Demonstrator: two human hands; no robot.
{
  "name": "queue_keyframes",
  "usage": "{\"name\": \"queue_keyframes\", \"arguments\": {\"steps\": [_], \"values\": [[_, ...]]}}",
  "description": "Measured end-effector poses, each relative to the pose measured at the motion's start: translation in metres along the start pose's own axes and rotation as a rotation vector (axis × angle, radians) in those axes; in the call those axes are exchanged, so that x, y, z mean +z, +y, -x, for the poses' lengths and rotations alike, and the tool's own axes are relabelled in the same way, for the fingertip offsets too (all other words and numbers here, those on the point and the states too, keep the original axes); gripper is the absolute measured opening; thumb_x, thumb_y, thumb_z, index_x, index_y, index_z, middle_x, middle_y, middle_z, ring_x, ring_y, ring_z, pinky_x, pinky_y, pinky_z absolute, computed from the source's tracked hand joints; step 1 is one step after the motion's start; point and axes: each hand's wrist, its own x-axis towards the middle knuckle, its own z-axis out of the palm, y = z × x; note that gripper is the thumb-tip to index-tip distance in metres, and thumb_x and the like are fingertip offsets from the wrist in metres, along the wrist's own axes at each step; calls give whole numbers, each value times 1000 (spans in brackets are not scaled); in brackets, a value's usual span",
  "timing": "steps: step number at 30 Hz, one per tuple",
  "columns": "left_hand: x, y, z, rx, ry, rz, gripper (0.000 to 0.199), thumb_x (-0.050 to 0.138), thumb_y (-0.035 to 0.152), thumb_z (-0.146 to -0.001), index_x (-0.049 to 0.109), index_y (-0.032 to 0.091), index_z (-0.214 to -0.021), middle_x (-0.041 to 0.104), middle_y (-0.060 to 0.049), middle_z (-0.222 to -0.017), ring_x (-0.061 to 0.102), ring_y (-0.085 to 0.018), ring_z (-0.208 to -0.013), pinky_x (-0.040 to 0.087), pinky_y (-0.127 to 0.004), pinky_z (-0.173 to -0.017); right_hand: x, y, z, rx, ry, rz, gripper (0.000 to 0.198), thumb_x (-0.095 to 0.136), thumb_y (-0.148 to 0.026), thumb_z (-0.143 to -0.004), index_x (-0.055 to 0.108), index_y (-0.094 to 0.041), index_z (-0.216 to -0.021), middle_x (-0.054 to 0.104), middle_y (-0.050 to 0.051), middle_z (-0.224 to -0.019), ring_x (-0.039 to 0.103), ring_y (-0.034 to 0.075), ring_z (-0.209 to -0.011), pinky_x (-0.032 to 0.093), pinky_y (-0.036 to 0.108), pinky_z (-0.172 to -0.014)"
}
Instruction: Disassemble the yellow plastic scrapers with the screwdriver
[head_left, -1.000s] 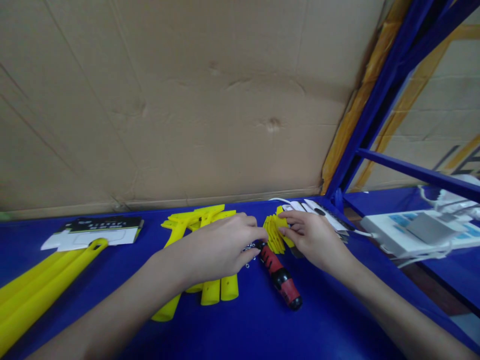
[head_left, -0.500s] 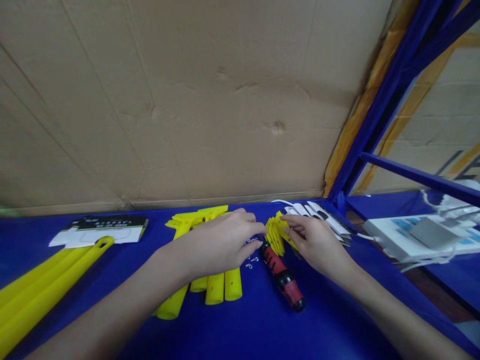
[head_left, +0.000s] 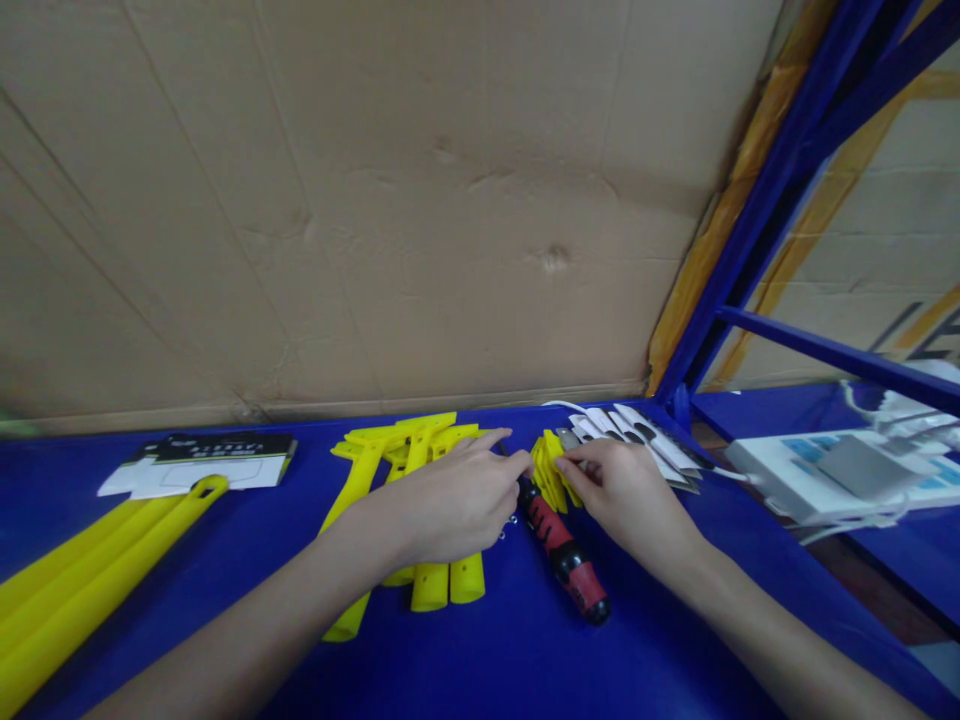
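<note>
Head view: hands apart from each other. Left hand (head_left: 469,500) over tip end of screwdriver (head_left: 556,540), fingers half curled; grip cannot be told. Right hand (head_left: 630,485) at near-shelf end of yellow clips (head_left: 549,475), thumb and finger drawn close; whether pinching one, cannot tell. Screws (head_left: 513,519) loose on counter (head_left: 525,660), just beside left hand. Yellow handles (head_left: 429,590) under and left of it. Loose screws, separate clips suggest work left; finished share unclear.

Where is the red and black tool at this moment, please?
In the head view, the red and black tool lies right of centre on the blue table, between the left hand and the right hand.
</note>
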Motion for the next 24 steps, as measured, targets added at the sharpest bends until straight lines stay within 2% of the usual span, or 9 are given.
{"name": "queue_keyframes", "arguments": {"steps": [3, 5, 7, 9, 11, 15, 20, 24], "values": [[0, 1, 0, -6, -11, -7, 37, 40, 19, -102, 63, 17, -131, 67, -15, -140, 53, -31, -141, 35, -49, -121, 1, -2, 2, -30, -8, 54, 21, 62, -21, -92, 79, -21, -78, 76, 7, -72, 70, 22, -64, 52, 32, -64], [0, 1, -1, -10, -23, -14, 36, 41, 19, -103, 64, 17, -131, 66, -15, -140, 52, -31, -142, 35, -49, -121, 2, -1, 2, -33, -6, 60, 16, 64, -19, -89, 80, -21, -92, 77, 5, -74, 71, 21, -64, 53, 30, -61], [-1, 2, -1, -9, -32, -18, 37, 40, 21, -104, 64, 16, -131, 65, -16, -142, 54, -31, -140, 35, -49, -121, 3, 1, 3, -34, 2, 56, 27, 64, -14, -87, 77, -21, -110, 80, 4, -79, 74, 21, -67, 55, 28, -61], [-2, 2, -1, -2, -34, -21, 37, 39, 22, -104, 63, 15, -131, 64, -18, -142, 55, -32, -139, 34, -51, -121, 3, 2, 3, -40, 5, 54, 36, 62, -11, -87, 75, -21, -119, 81, 4, -83, 76, 21, -72, 57, 28, -64], [-1, 1, 0, 3, -26, -17, 37, 39, 23, -104, 64, 14, -130, 65, -18, -141, 52, -33, -142, 36, -52, -120, 1, 2, 3, -46, 0, 59, 33, 61, -9, -86, 77, -20, -113, 82, 6, -83, 77, 22, -73, 58, 29, -66], [-2, 3, 0, 7, -20, -3, 37, 38, 24, -105, 64, 15, -128, 67, -18, -139, 46, -35, -146, 38, -55, -118, -2, -1, 3, -58, -27, 66, 23, 62, -8, -84, 81, -21, -87, 82, 8, -82, 78, 24, -70, 59, 30, -67], [-9, 10, 1, -21, -68, 9, 35, 37, 18, -103, 62, 15, -127, 66, -17, -140, 48, -33, -146, 38, -54, -119, -1, -1, 2, -60, -44, 19, 26, 62, -7, -85, 82, -23, -88, 83, 5, -84, 79, 23, -72, 60, 29, -67], [-9, 7, 2, -31, -72, 21, 35, 36, 20, -104, 58, 15, -131, 61, -17, -146, 36, -31, -154, 35, -52, -122, -2, 1, 1, -41, -46, -19, 25, 63, -8, -85, 82, -21, -93, 83, 4, -86, 79, 22, -72, 60, 29, -66]]}}
